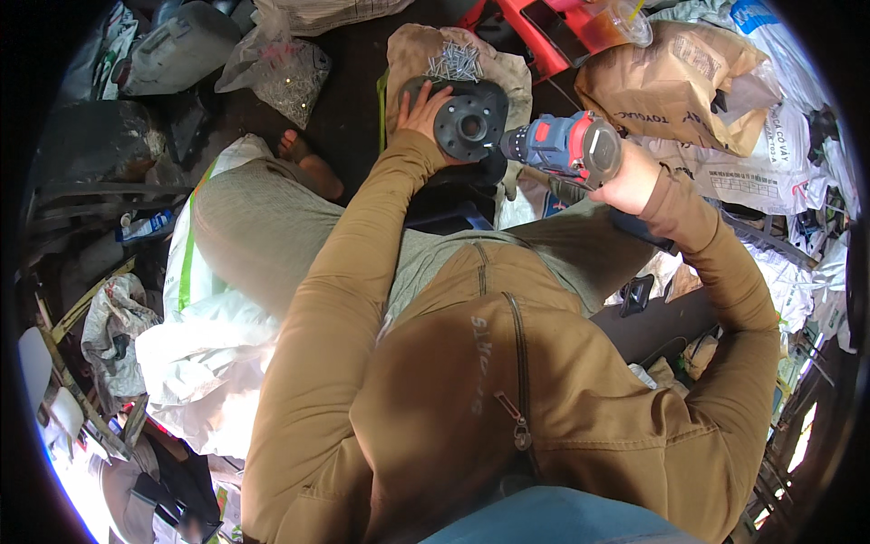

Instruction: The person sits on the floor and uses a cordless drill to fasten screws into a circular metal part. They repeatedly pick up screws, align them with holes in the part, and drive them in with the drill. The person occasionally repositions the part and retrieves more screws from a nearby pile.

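Observation:
My left hand [424,118] steadies a black plastic part that has a round flange [468,125] with a centre hole and several small holes around it. Its fingers curl along the flange's left side, and the thumb is hidden. In my right hand [632,179] is a blue and red cordless drill [555,145], held level. The drill's chuck points left, and its tip is at the flange's right edge; whether they touch I cannot tell. Just beyond the part, a heap of silver screws [456,63] lies on a beige sack cloth [412,56].
A clear bag of small metal pieces [288,82] and a grey jug [186,50] stand at the far left. At the far right, a red plastic stool [530,32] bears a phone [555,32] and a drink cup [625,23]. Beside it lies a brown paper bag [675,86].

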A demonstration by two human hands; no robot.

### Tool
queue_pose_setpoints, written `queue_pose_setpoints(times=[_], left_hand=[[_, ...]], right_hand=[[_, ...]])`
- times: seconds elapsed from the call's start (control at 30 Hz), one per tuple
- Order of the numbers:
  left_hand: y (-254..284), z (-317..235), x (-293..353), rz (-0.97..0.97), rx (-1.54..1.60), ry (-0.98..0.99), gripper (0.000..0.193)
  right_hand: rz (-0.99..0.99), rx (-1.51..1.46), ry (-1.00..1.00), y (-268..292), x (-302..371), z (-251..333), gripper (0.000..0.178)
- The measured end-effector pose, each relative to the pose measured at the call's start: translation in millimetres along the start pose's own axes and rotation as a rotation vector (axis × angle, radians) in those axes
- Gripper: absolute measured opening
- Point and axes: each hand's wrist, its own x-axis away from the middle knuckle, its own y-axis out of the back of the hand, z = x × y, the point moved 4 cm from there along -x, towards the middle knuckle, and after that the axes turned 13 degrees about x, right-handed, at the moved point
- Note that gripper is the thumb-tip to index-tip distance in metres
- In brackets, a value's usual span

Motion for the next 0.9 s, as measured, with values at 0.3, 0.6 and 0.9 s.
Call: queue_pose_setpoints(times=[0.3, 0.6, 0.9], left_hand=[[-3, 4, 5, -0.136, 0.092, -0.091, 0.096], [-1, 4, 3, -0.114, 0.162, -0.069, 0.089], [-5, 7, 1, -0.105, 0.154, -0.078, 0.091]], right_hand=[[0.222, 0.359, 0.232, -10, -21, 0, 0.029], [0.176, 0.41, 0.333, -11, -33, 5, 0.022], [0.086, 0.459, 0.395, -16, -37, -3, 0.017]])
